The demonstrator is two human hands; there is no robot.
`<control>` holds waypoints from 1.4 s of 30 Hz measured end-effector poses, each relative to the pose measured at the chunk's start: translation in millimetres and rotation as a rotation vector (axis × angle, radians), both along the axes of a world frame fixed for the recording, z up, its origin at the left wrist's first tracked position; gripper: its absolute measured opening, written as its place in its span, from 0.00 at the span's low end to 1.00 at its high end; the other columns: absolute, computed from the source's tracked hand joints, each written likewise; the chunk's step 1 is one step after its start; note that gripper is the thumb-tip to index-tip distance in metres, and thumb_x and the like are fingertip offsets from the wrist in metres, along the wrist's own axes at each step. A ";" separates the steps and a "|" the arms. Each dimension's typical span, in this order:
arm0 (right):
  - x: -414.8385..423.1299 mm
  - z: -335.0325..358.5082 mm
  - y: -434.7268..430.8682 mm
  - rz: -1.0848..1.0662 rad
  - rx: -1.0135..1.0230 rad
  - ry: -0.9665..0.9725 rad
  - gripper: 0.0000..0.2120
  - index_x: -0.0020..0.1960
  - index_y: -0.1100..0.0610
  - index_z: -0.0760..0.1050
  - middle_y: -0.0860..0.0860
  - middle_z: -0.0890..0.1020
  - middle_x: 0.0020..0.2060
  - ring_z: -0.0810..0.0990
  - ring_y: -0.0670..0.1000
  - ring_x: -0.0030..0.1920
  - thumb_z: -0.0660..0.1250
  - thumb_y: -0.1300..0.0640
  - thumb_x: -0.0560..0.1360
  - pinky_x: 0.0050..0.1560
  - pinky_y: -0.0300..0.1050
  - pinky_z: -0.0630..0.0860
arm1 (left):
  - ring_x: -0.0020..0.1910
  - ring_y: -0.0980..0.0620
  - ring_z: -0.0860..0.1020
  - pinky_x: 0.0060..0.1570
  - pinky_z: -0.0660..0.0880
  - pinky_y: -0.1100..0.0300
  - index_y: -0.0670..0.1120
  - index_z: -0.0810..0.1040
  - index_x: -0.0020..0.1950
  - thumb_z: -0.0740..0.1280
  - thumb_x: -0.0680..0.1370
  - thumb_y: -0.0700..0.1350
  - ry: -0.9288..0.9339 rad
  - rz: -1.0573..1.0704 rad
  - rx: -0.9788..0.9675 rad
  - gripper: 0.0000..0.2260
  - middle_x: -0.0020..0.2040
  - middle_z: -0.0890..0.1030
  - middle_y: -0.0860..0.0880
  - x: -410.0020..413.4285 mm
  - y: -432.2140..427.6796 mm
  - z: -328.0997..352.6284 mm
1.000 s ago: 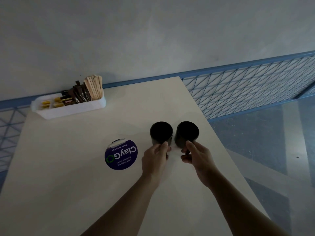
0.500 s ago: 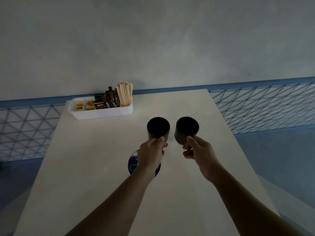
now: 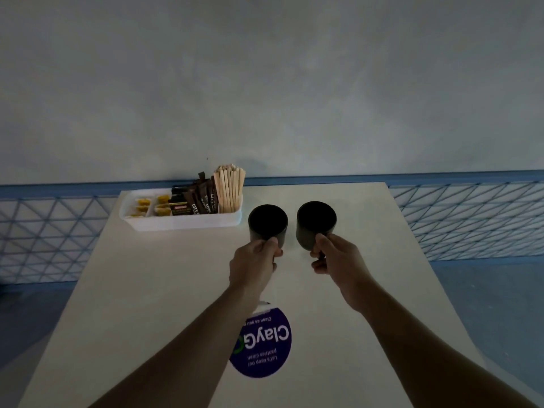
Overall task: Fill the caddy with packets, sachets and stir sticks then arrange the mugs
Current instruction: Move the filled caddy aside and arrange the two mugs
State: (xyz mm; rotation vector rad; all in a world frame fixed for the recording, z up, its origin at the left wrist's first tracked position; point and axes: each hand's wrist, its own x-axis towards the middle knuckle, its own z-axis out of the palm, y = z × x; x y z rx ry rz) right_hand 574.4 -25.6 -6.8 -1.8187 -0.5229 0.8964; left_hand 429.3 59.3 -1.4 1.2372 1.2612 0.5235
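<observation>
Two black mugs stand side by side, open ends up, over the far half of the table. My left hand point(image 3: 255, 265) grips the left mug point(image 3: 268, 223) by its near side, and my right hand point(image 3: 335, 256) grips the right mug point(image 3: 315, 222) the same way. The left mug is just right of the white caddy point(image 3: 182, 222). The caddy holds yellow sachets point(image 3: 151, 206), brown packets point(image 3: 195, 200) and an upright bundle of wooden stir sticks point(image 3: 230, 188). Whether the mugs touch the table I cannot tell.
The pale table point(image 3: 176, 290) runs to a grey wall. A round purple sticker point(image 3: 265, 346) lies on the near part, partly under my left forearm. Blue mesh railing point(image 3: 471, 219) flanks both sides of the table.
Both hands have carried the mugs away from me, toward the wall. The left mug now sits next to the caddy's right end. The purple sticker is left behind, near my forearm.
</observation>
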 end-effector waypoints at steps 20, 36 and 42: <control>39.6 -32.5 81.3 -0.042 -0.027 -0.007 0.16 0.40 0.54 0.78 0.52 0.82 0.38 0.80 0.54 0.37 0.60 0.47 0.80 0.50 0.60 0.80 | 0.48 0.49 0.82 0.57 0.80 0.47 0.48 0.82 0.41 0.65 0.80 0.51 0.002 -0.024 -0.032 0.12 0.45 0.83 0.52 43.7 81.7 -27.9; 41.2 -30.9 81.1 -0.031 -0.068 -0.040 0.15 0.53 0.56 0.79 0.53 0.83 0.43 0.83 0.56 0.45 0.61 0.46 0.81 0.47 0.54 0.81 | 0.48 0.46 0.82 0.56 0.79 0.43 0.49 0.81 0.44 0.65 0.78 0.56 0.074 -0.037 0.002 0.12 0.44 0.82 0.48 44.5 85.5 -27.6; 41.1 -16.4 67.7 -0.088 -0.099 -0.130 0.14 0.44 0.52 0.77 0.57 0.84 0.42 0.84 0.60 0.46 0.63 0.44 0.80 0.49 0.61 0.82 | 0.49 0.49 0.82 0.57 0.78 0.44 0.53 0.78 0.46 0.65 0.76 0.62 0.136 -0.020 0.068 0.13 0.46 0.82 0.54 30.4 82.1 -26.9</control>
